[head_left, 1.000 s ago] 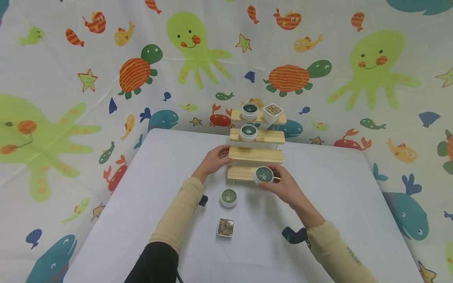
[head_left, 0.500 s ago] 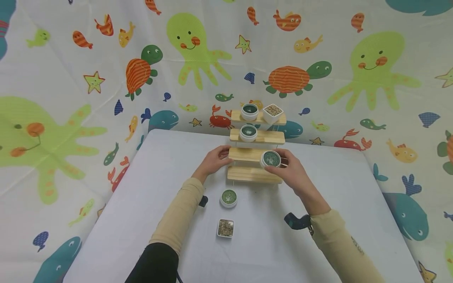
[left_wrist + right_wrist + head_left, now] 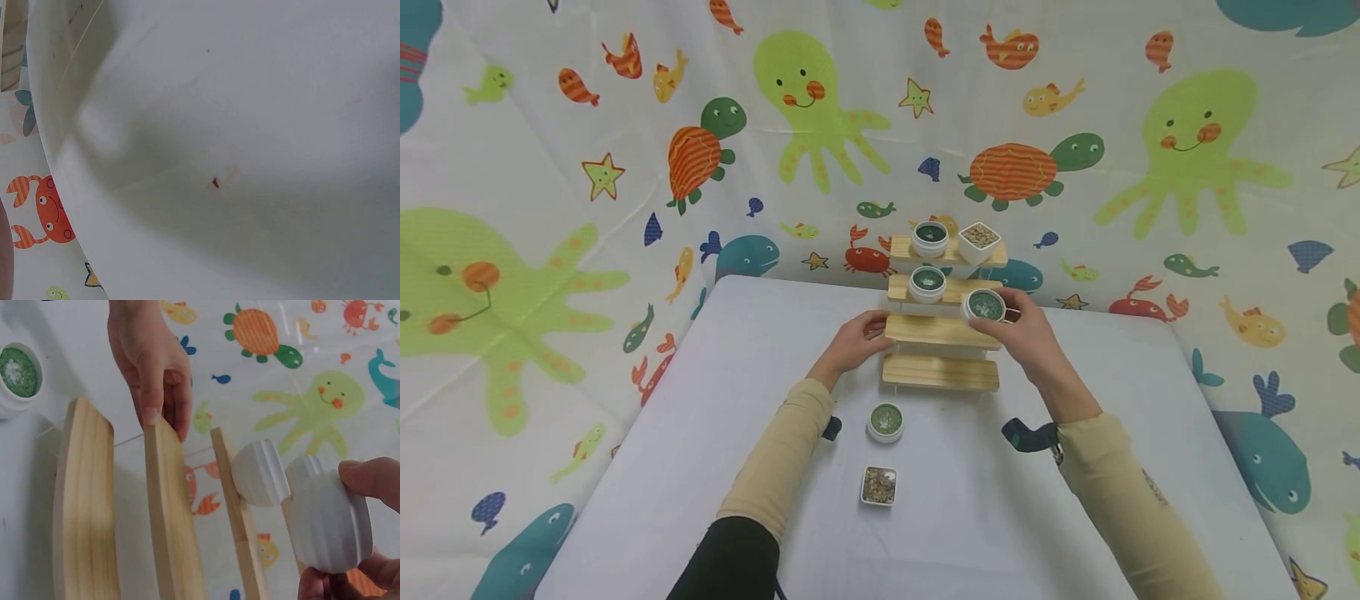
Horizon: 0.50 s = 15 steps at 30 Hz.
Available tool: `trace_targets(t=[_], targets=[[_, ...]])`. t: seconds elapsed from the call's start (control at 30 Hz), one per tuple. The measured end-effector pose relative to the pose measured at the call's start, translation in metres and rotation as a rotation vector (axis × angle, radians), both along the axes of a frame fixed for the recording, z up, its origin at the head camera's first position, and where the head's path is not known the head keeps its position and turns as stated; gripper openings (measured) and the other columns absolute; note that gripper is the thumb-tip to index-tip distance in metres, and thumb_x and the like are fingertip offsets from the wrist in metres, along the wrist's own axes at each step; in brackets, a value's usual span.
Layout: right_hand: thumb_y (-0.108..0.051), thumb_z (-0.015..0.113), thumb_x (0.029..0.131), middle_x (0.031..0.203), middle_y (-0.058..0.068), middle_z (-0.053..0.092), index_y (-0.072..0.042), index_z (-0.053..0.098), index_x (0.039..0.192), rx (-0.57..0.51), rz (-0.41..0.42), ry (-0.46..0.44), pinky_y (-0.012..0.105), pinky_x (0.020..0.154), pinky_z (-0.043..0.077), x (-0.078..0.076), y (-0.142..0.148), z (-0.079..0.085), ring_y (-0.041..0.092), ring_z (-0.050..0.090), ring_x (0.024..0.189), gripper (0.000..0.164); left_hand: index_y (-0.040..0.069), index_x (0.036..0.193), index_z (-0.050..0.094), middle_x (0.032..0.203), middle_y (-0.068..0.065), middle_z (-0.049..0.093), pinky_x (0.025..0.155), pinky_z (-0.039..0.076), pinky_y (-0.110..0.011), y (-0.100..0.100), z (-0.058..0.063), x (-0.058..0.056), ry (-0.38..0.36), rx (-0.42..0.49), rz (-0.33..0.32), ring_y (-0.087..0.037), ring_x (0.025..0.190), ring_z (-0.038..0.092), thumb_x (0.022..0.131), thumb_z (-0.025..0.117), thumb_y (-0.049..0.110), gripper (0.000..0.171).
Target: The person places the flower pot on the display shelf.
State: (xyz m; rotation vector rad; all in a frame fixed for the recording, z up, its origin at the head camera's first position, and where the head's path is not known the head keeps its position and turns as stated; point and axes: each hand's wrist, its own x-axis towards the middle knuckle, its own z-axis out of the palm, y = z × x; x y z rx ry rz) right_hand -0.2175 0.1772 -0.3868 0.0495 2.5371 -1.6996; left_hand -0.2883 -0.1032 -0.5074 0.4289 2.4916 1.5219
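A tiered wooden stand [image 3: 942, 372] stands at the back of the table. My left hand [image 3: 852, 343] pinches the left end of its second shelf from the bottom; in the right wrist view the thumb [image 3: 152, 394] lies against that board's edge. My right hand [image 3: 1033, 337] holds a round white pot [image 3: 984, 307] with a green top between thumb and fingers, at the right side of the second shelf from the top. Left on that shelf sits a round pot [image 3: 927, 284]. Above, the top shelf bears another round pot [image 3: 930, 238] and a square pot [image 3: 979, 242].
In front of the stand, a round green-topped pot [image 3: 885, 422] and a square pot [image 3: 878, 486] with brown grains rest on the white-covered table [image 3: 970, 517]. A cloth printed with sea animals [image 3: 880, 117] hangs behind. The left wrist view shows mostly white cover.
My right hand has raised the round pot from the bottom shelf's level to the second shelf from the top, moving slightly right. My left hand stays on the shelf end.
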Motion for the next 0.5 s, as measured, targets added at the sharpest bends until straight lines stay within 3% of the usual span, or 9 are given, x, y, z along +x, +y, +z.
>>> trace_targets(t=[0.5], targets=[[-0.028,0.075,0.087,0.144,0.016,0.041,-0.004,0.032,0.149,0.014,-0.093,-0.044,0.047,0.113,0.038,-0.029,0.007,0.001,0.031,0.040,0.129,0.078,0.004,0.143,0.045,0.139,-0.015,0.052,0.108,0.045,-0.028,0.001,0.006,0.003,-0.010,-0.004,0.006,-0.024,0.128,0.052,0.091,0.072,0.024,0.062]])
